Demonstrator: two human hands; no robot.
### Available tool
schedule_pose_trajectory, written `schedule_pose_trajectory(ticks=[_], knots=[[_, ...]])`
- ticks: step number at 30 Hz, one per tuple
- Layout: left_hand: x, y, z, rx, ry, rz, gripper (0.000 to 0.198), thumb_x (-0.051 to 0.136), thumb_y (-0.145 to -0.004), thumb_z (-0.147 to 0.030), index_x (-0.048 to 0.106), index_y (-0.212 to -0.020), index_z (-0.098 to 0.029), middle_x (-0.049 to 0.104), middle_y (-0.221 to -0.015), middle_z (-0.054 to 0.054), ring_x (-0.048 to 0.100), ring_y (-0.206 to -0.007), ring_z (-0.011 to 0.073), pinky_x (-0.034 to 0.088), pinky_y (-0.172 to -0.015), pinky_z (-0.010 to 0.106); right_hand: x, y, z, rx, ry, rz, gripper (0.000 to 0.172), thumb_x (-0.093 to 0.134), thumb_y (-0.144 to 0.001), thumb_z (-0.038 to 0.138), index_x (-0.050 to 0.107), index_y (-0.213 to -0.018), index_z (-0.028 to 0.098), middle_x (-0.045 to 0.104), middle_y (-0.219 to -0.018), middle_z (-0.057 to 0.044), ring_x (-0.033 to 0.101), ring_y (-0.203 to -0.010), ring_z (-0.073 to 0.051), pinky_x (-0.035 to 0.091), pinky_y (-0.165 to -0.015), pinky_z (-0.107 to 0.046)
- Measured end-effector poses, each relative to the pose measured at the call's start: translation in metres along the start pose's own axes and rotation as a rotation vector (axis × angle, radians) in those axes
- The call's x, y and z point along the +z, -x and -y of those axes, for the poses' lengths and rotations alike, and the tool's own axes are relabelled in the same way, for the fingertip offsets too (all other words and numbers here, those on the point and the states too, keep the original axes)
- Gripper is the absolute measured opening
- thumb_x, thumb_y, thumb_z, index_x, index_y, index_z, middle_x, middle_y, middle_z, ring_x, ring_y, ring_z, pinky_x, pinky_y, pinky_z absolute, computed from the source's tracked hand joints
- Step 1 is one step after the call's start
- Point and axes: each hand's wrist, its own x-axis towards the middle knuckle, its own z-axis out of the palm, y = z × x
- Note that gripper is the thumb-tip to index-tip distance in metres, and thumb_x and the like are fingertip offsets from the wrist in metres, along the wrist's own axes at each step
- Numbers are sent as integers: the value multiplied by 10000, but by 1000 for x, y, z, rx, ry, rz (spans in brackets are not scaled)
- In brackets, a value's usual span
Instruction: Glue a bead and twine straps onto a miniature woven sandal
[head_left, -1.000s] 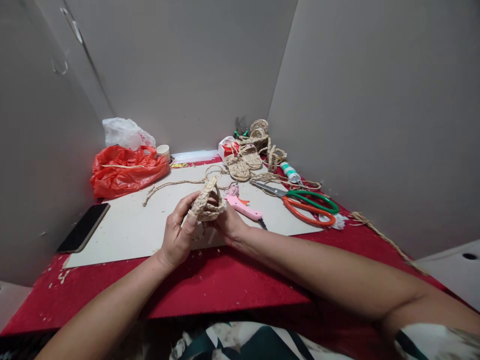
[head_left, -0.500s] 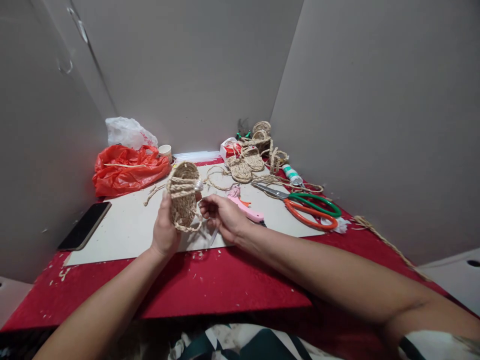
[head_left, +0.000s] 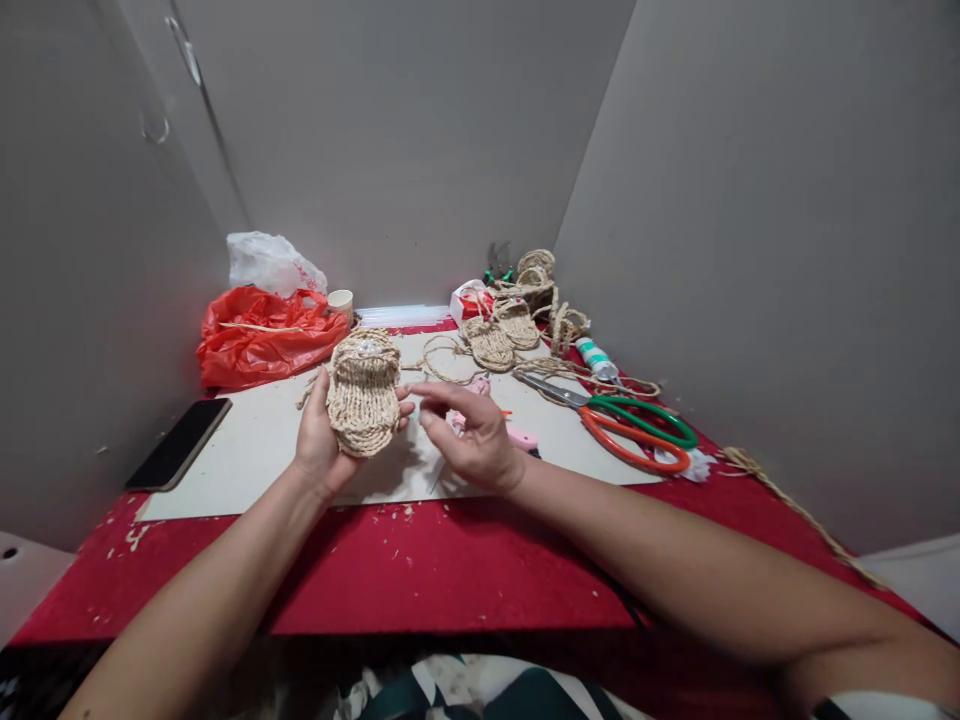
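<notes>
A small woven straw slipper (head_left: 365, 405) rests in my left hand (head_left: 324, 430), the thumb along its left edge and the fingertips showing past its right side. White beads sit on the band at its far end. Just right of the slipper is my right hand (head_left: 474, 435), apart from it, with thumb and forefinger spread and nothing visible between them. Partly hidden behind that hand lies a pink glue gun (head_left: 521, 438) with an orange trigger. A pair of big scissors (head_left: 600, 410), with one green and one orange handle, lies farther right.
Woven slippers (head_left: 491, 345) and straw cord (head_left: 585, 370) pile up at the back right, by a striped roll (head_left: 596, 358). Back left are a red plastic bag (head_left: 270, 340), a white bag (head_left: 274, 262) and a paper cup (head_left: 340, 303). A phone (head_left: 180, 443) lies left.
My left hand has turned the slipper so its broad face and beaded band face me. My right hand has drawn slightly away, its pinched fingers now spread. The view has shifted a little.
</notes>
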Motion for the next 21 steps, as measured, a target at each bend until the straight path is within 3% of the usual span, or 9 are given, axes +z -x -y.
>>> schedule_pose_trajectory(ticks=[2, 4, 8, 14, 18, 21], knots=[[0, -1, 1, 24, 6, -14, 615, 267, -942, -537, 501, -1327, -119, 712, -1030, 171, 695, -921, 280, 554, -822, 459, -1, 2, 2, -67, 54, 149, 371, 559, -751, 137, 679, -1095, 204, 713, -836, -34, 610, -648, -129, 496, -646, -281], [0, -1, 1, 31, -3, -34, 601, 295, -936, -537, 513, -1318, -129, 707, -1058, 166, 683, -963, 279, 546, -846, 456, -2, 2, 3, -24, 110, 254, 417, 560, -747, 139, 681, -1138, 219, 731, -885, -43, 640, -686, -144, 511, -702, -299], [2, -1, 1, 35, -50, -25, 607, 287, -930, -548, 562, -1270, -127, 709, -1055, 165, 683, -958, 281, 552, -834, 443, -4, 1, 2, 56, 212, 333, 388, 561, -771, 175, 697, -1129, 239, 742, -925, -51, 665, -781, -182, 506, -781, -337], [4, 1, -6, 44, -34, -45, 600, 285, -933, -548, 560, -1262, -127, 721, -1011, 161, 701, -887, 257, 563, -781, 397, -2, 3, 4, 125, 111, 138, 380, 561, -825, 227, 623, -1199, 217, 717, -889, -47, 581, -609, -135, 489, -635, -300], [1, -1, -3, 63, -30, -22, 601, 302, -928, -556, 555, -1270, -133, 725, -1002, 154, 699, -895, 260, 560, -788, 411, 3, -3, 7, 401, -94, -4, 182, 575, -835, 338, 635, -940, 201, 662, -721, -9, 554, -556, -121, 447, -530, -260], [-1, -3, 2, 64, -52, 2, 613, 333, -913, -570, 566, -1256, -118, 722, -1024, 159, 689, -932, 271, 550, -823, 431, 7, -8, 6, 608, -272, -54, 245, 643, -782, 426, 529, -812, 210, 611, -611, 41, 496, -449, -87, 397, -444, -217]])
